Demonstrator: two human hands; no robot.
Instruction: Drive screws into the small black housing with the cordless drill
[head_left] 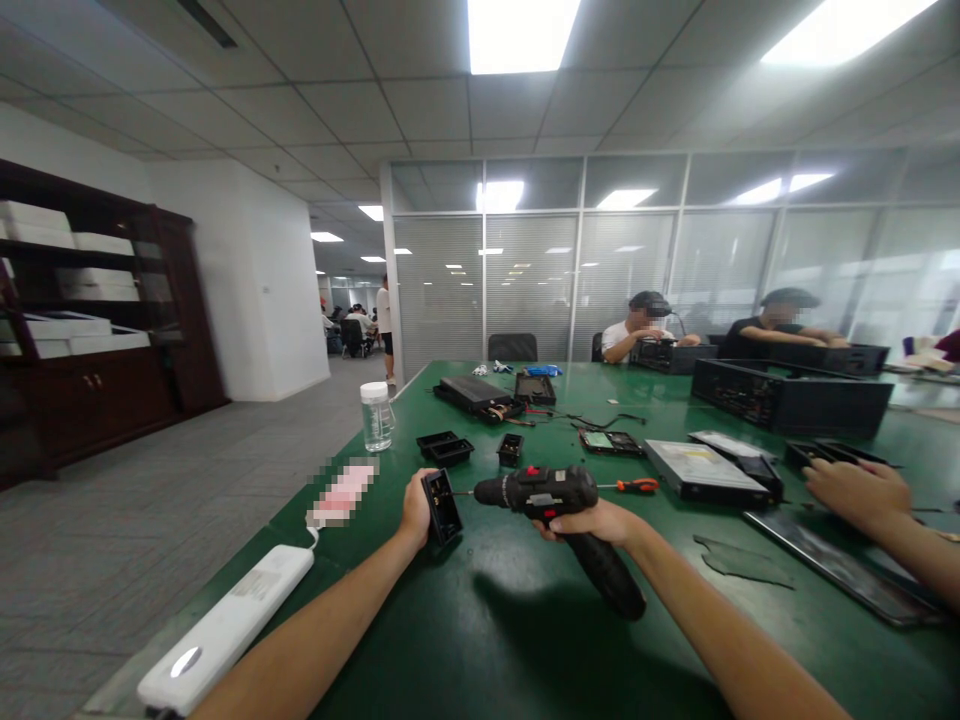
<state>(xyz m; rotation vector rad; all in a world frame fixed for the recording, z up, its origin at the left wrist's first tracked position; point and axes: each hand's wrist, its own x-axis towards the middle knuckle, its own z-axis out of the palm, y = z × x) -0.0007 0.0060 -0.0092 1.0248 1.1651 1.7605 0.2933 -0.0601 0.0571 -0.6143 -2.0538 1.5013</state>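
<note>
My left hand (416, 512) is closed around the edge of a small black plastic box (444, 508), tilted up with its open side facing right. My right hand (589, 524) grips a black cordless drill (544, 490) with red switches, held level above the table. The drill's thin bit points left and reaches the inside of the box; whether it sits on a screw is too small to tell. Just behind the drill lies a screwdriver (637, 486) with an orange and black handle. More black plastic boxes (445, 447) and a smaller black box (511, 449) stand beyond my hands.
A white power strip (232, 625), a pinkish blurred item and a lidded bottle (376, 417) line the left edge of the green table (480, 650). At right are an optical drive (705, 472), a large black case (787, 395) and another person's hand (859, 492). Two people work farther back.
</note>
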